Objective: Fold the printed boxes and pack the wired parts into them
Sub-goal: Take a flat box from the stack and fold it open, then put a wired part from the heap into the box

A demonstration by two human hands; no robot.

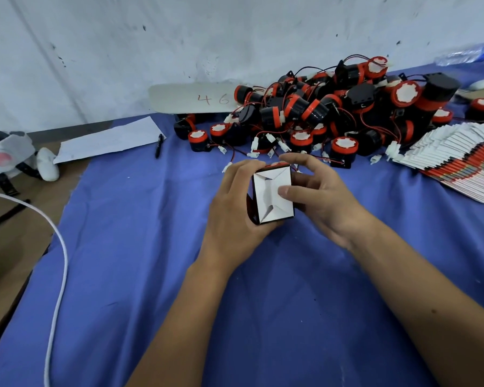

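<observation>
A: Surface?
B: One blue cloth (140, 247) across most of the frame, laid over a brown board (25, 219) that shows at the left edge. Behind, a white wall (179, 37) with dark scuffs fills the top.

A: Task items?
B: One box (273, 197), centre frame, white folded flaps facing the camera, black and red edges. Left hand (235, 216) holds it from the left side and below, fingers curled round it. Right hand (322, 196) grips the right side, thumb pressed flat on the white flaps. A heap of black and red wired parts (319, 113) at upper centre to upper right, white plugs trailing toward the hands. A fanned stack of flat boxes (456, 166) at the right edge.

A: Other entries?
B: A paper sheet (109, 141) and a black pen (159, 145), upper left of the cloth. A card marked "46" (196, 100) leaning at the wall. A white cable (59, 275) curving down the left. A plastic bottle (467, 53), top right corner.
</observation>
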